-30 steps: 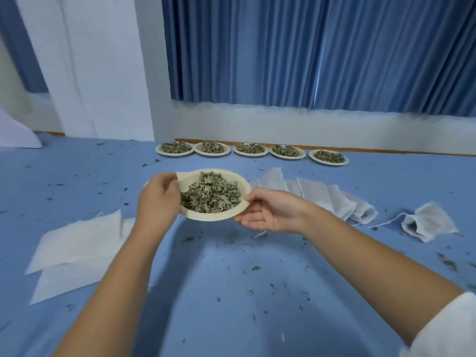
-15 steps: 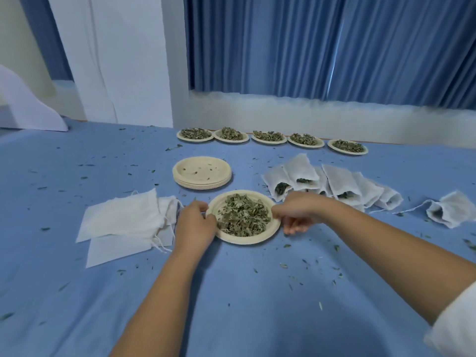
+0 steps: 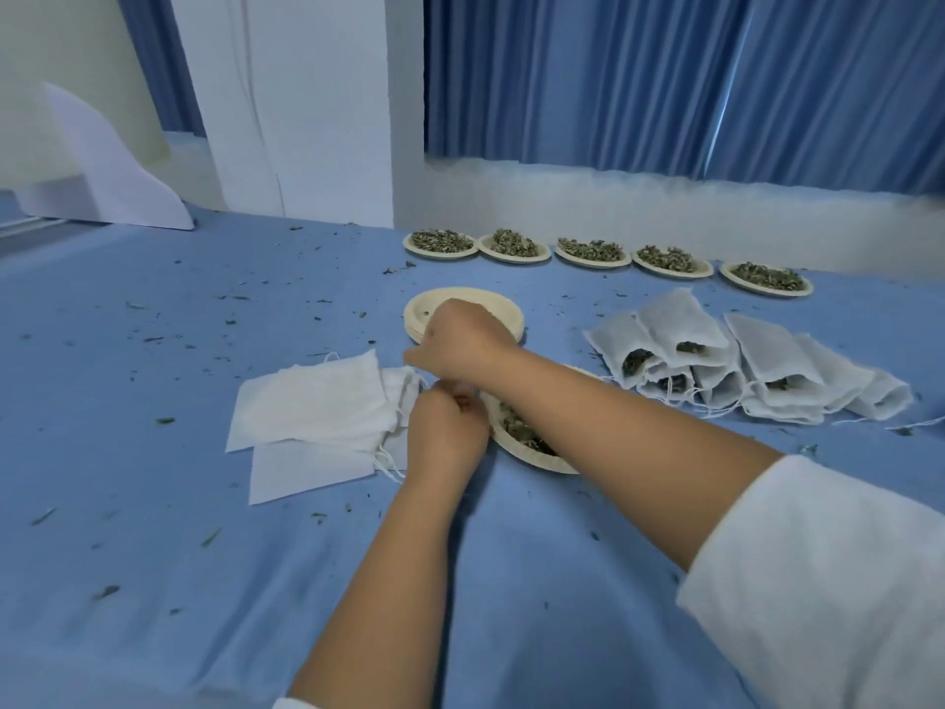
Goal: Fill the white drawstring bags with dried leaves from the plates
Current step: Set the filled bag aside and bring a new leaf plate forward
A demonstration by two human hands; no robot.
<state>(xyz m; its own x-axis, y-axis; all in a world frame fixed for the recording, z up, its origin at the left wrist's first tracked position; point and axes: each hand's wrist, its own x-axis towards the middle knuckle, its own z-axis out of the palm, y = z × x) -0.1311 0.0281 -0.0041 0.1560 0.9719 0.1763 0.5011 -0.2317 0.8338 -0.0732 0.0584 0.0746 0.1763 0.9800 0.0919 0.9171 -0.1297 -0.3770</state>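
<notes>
A stack of flat, empty white drawstring bags (image 3: 312,406) lies left of centre on the blue cloth. Both hands meet at the stack's right edge, at the mouth of the top bag. My right hand (image 3: 463,345) reaches across from the right, fingers curled down onto that edge. My left hand (image 3: 445,434) sits just below it, fingertips pinched at the same edge. A plate of dried leaves (image 3: 526,442) lies under my right forearm, mostly hidden. Several filled bags (image 3: 716,371) lie in a row to the right.
A stack of empty plates (image 3: 491,307) sits behind my right hand. Several plates of dried leaves (image 3: 593,250) line the far edge below the blue curtain. Leaf crumbs are scattered over the cloth (image 3: 153,504). A white board (image 3: 117,176) leans at far left.
The plate of leaves was carried in and set down on the cloth. Both hands let go of it and moved left to the edge of the empty bags.
</notes>
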